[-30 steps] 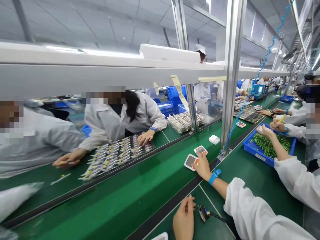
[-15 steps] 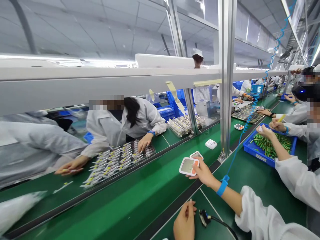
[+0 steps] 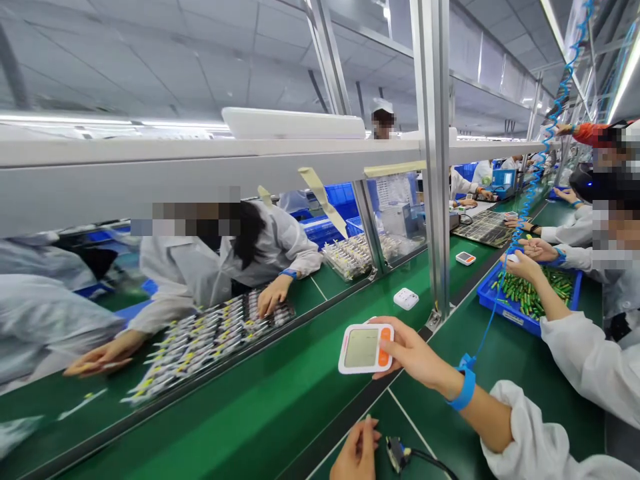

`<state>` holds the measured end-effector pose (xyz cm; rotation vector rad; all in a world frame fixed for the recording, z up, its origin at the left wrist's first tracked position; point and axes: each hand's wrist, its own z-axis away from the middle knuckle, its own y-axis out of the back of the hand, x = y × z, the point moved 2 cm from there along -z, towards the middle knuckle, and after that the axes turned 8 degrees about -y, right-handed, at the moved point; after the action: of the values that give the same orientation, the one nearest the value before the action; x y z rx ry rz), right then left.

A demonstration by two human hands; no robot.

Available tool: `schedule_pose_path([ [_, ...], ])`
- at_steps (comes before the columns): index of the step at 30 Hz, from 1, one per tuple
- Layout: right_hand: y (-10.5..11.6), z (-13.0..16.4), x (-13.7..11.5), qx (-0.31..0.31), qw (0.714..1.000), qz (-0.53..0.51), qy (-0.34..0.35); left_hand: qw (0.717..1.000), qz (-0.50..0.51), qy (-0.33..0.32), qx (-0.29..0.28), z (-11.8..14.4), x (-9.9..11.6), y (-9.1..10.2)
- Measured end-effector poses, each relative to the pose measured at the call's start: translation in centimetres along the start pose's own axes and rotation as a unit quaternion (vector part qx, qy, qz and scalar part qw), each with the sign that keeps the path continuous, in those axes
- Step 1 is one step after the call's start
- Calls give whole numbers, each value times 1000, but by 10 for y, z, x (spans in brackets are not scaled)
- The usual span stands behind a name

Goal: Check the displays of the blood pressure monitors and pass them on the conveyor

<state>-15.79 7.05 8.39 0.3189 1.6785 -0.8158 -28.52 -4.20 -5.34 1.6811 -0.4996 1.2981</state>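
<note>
My right hand [image 3: 407, 353] holds a white digital display device [image 3: 366, 349] over the green belt, thumb on its front near the orange buttons. The device has a grey screen and a pink-orange edge, and its face is turned toward me. A blue wrist strap [image 3: 464, 388] with a coiled cord circles my right wrist. At the bottom edge, my left hand [image 3: 354, 453] rests low with its fingers curled together and nothing visible in them. Just right of it a black cable connector [image 3: 397, 455] lies on the green bench.
Another white device [image 3: 406, 299] lies on the belt [image 3: 210, 427], with a similar display device [image 3: 465, 259] farther along. A blue tray [image 3: 513, 313] of green batteries stands at right, beside a co-worker's hands. Across the belt, a person touches rows of small parts [image 3: 205, 347]. A metal post [image 3: 434, 167] rises ahead.
My right hand has brought the display device closer and turned it more squarely toward me. The second display device seen behind it earlier no longer shows. The camera has shifted slightly.
</note>
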Motion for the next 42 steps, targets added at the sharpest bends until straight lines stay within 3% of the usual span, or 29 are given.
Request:
schedule_pose_path([
  [5,-4,8,-6,-17,1000,1,-16,1000,-5,-11,29,7,8,-6],
  [9,-4,15,-5,6,999,1,-35,999,7,-33,39,16,15,-14],
  [17,-9,25,-5,-17,997,49,-64,996,1,-45,71,20,16,-18],
  [31,-13,33,-10,-73,985,112,-110,996,4,-43,72,24,26,-14],
  [42,-13,32,-10,-60,986,111,-107,997,4,-36,68,22,22,-15],
])
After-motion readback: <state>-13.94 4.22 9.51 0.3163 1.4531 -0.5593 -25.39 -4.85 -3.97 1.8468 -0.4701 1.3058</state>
